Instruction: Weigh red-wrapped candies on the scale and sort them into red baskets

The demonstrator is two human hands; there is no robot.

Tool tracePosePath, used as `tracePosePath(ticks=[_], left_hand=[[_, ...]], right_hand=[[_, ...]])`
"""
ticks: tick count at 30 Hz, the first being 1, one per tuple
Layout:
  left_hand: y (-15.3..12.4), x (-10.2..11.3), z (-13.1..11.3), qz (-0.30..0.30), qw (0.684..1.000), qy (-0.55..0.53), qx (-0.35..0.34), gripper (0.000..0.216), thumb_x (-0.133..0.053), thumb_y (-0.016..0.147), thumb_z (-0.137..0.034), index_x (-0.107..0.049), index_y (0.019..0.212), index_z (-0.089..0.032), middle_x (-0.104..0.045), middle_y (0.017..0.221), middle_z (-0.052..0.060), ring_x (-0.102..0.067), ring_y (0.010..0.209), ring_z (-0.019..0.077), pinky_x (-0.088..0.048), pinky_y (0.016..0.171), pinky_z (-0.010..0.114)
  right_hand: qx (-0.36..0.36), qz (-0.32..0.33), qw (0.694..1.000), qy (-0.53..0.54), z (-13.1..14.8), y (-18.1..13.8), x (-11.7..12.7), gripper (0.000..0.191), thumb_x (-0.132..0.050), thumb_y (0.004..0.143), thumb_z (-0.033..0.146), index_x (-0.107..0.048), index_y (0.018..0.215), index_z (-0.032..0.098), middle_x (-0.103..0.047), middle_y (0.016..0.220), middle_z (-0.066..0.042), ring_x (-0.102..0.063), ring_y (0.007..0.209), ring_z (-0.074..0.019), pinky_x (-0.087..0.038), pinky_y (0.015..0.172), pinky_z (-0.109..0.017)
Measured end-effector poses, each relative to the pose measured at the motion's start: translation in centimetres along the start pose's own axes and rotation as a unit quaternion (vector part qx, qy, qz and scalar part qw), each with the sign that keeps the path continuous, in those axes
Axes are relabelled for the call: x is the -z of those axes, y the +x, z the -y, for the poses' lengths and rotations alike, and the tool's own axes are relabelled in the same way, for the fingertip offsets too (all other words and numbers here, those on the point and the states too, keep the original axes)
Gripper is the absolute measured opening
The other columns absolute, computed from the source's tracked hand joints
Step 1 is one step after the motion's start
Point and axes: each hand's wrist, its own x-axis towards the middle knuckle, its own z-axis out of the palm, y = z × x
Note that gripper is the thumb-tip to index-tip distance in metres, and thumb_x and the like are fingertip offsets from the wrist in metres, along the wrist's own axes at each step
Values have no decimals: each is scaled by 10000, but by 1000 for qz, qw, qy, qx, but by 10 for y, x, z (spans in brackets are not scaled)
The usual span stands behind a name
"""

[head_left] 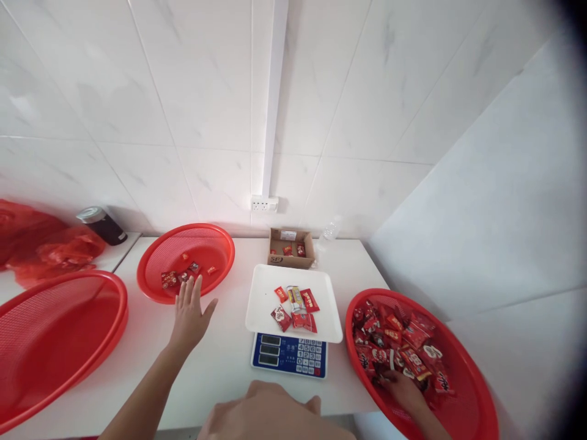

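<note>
My left hand (190, 315) is stretched out flat with its fingers spread, holding nothing. Its fingertips reach the near rim of a red mesh basket (153, 290) that holds a few red sweet packets (183, 275). My right hand (403, 391) is down in a second red basket (477, 391) at the right, which is heaped with red wrapped sweets (398, 342). Its fingers are buried among the packets. Between the baskets stands a blue digital scale (288, 355). Its white tray (266, 302) has several sweets (296, 308) on it.
A large red basket (68, 330) fills the left. Behind are red plastic bags (46, 250), a dark jar (101, 225), a small cardboard box (291, 261), a clear bottle (329, 231) and a wall socket (265, 203). A blurred skin-coloured shape (270, 412) lies at the bottom edge.
</note>
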Motion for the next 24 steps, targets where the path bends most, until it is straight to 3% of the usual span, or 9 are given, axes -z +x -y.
tracePosePath(ticks=[6,9,11,15,18,21,24], left_hand=[[12,24,-21,-53,998,25,-15,700,-447,845,-498,-241,1439,-188,-199,1522,156,-67,1408,346,-149,1088,593],[29,41,-24,-111,993,25,-17,753,-478,831,-503,-204,1449,-173,-128,1541,153,-28,1412,336,-113,1106,572],[42,48,-18,-113,993,29,8,766,-491,823,-506,-218,1444,-151,-140,1537,166,-36,1407,355,-104,1100,586],[43,42,-9,10,997,-27,68,603,-475,828,-463,-439,1319,-114,-416,1414,174,-212,1362,396,-200,1066,610],[15,24,-29,139,973,-175,55,507,-487,802,-470,-517,1223,-188,-575,1271,119,-497,1193,320,-392,993,506],[-20,5,-73,319,894,-309,59,475,-509,784,-482,-530,1186,-229,-652,1132,82,-609,1001,227,-473,900,402],[-44,-4,-115,413,811,-404,90,537,-559,760,-492,-507,1214,-209,-610,1151,93,-606,909,187,-492,798,348]], right_hand=[[-35,24,999,19,28,-10,30,152,-523,620,337,-624,658,230,-710,727,-89,-659,775,-305,-480,756,-397],[-9,0,1000,5,40,-12,42,151,-516,616,327,-611,666,221,-712,770,-96,-652,812,-294,-471,775,-384],[10,-15,1000,-10,48,-13,49,124,-511,609,313,-591,650,227,-712,799,-98,-645,851,-291,-466,794,-375],[15,-54,998,22,76,-21,63,195,-519,639,389,-597,724,232,-707,891,-94,-637,888,-287,-470,818,-380],[62,-68,985,144,115,-39,67,372,-526,675,504,-619,890,216,-683,1008,-86,-614,970,-271,-466,859,-357],[112,-3,969,219,167,-66,58,373,-561,688,473,-610,938,201,-670,1012,-80,-608,939,-252,-470,831,-342],[173,129,946,240,215,-95,40,306,-604,696,415,-598,912,198,-662,935,-52,-602,874,-222,-469,796,-330]])
